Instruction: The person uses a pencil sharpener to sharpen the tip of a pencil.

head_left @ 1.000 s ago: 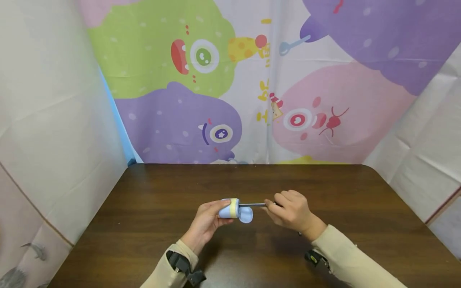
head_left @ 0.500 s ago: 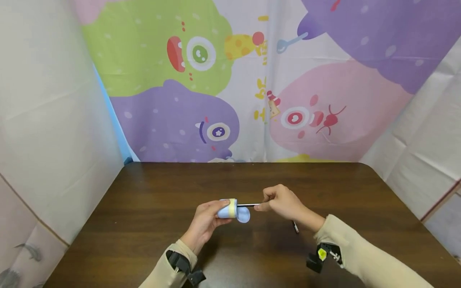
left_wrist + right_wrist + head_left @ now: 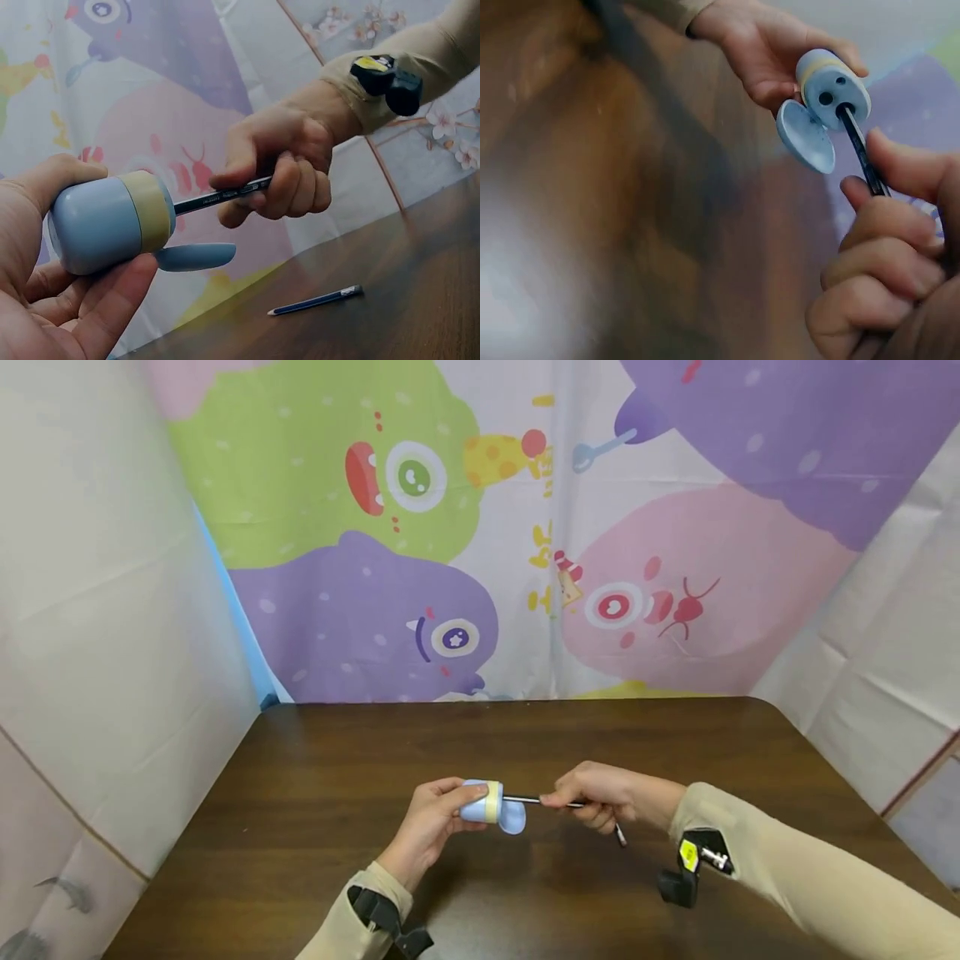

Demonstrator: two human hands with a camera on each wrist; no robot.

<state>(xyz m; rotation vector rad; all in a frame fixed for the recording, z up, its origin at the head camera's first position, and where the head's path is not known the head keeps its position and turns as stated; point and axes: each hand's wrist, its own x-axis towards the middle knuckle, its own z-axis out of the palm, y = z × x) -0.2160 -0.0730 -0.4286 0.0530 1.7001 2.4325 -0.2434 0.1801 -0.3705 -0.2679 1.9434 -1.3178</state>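
In the head view my left hand [image 3: 431, 818] grips a light blue pencil sharpener [image 3: 474, 810] with a yellow band, held sideways above the table. Its round lid [image 3: 806, 136] hangs open below the end face. Several holes show in that face in the right wrist view; a dark pencil [image 3: 864, 157] runs into one of them, so its tip is hidden. My right hand [image 3: 600, 793] holds this pencil, thumb along it and fingers curled round it. A second dark pencil [image 3: 315, 300] with a pale sharpened point lies on the table below my right hand.
The dark wooden table [image 3: 360, 752] stretches under both hands. Behind it hangs a curtain [image 3: 525, 652] with cartoon monsters, and pale cloth walls [image 3: 112, 610] stand at the sides. A black wrist camera [image 3: 678, 885] sticks out under the right sleeve.
My right hand has turned about the pencil and now lies lower, its fingers wrapped round it. The second pencil shows more from behind the hand. The left hand still holds the sharpener.
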